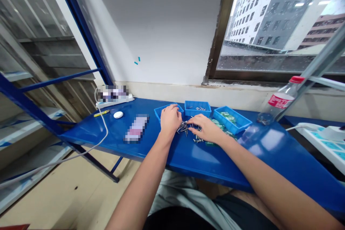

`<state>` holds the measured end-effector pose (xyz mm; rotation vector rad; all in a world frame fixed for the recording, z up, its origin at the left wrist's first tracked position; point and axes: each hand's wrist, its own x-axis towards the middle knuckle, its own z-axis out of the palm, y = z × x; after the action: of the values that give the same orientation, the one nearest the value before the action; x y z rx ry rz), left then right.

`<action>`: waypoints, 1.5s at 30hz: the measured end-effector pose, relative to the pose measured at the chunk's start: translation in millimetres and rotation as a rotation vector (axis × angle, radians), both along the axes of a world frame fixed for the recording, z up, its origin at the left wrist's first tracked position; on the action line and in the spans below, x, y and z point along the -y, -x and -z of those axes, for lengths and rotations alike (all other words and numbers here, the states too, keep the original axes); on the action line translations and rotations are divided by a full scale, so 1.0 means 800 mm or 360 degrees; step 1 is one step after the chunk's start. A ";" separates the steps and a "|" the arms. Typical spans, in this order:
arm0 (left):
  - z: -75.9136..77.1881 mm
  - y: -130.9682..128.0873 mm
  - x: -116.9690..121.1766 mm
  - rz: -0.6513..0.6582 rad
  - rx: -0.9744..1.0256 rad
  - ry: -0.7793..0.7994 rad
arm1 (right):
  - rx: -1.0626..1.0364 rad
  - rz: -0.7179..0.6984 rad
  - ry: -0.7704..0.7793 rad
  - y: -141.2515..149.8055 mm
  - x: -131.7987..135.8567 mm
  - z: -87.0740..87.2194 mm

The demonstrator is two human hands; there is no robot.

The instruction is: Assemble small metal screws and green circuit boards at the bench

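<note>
A loose pile of long silver screws (182, 127) lies on the blue table between my hands. My left hand (171, 118) is at the pile's left side, partly in front of the left blue tray (159, 110). Its fingers are curled together, and whatever they hold is hidden. My right hand (205, 128) reaches over the pile from the right, thumb and fingers apart, fingertips at the screws. Shorter screws (198, 139) lie below that hand. Green pieces (219, 124), too small to name, are scattered beyond it and partly covered by it.
Behind the hands stands a blue tray (198, 111) with a few screws; right of it, another tray (242, 128) holds green pieces. A plastic bottle (279, 102) and power strip (329, 138) are rightward. Leftward are a blurred flat object (137, 128), white oval object (118, 114) and cable (106, 129).
</note>
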<state>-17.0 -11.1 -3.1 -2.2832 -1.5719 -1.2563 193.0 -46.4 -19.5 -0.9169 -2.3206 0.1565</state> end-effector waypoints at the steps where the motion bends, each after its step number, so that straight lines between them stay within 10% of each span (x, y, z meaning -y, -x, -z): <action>1: 0.000 -0.001 0.001 0.0029 0.0012 -0.0002 | 0.0029 -0.0040 -0.0004 0.001 -0.001 0.001; 11: -0.002 -0.029 0.017 0.0551 0.0196 0.0009 | 0.0223 0.0052 -0.0024 0.007 -0.008 0.005; 45: 0.006 -0.033 0.012 0.0881 0.0883 0.0657 | -0.0601 0.0423 -0.0019 0.003 -0.003 -0.009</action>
<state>9.0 -21.1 -7.7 -2.9527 -1.4923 -1.9998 190.3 -44.2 -12.6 -1.0773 -1.8354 0.1860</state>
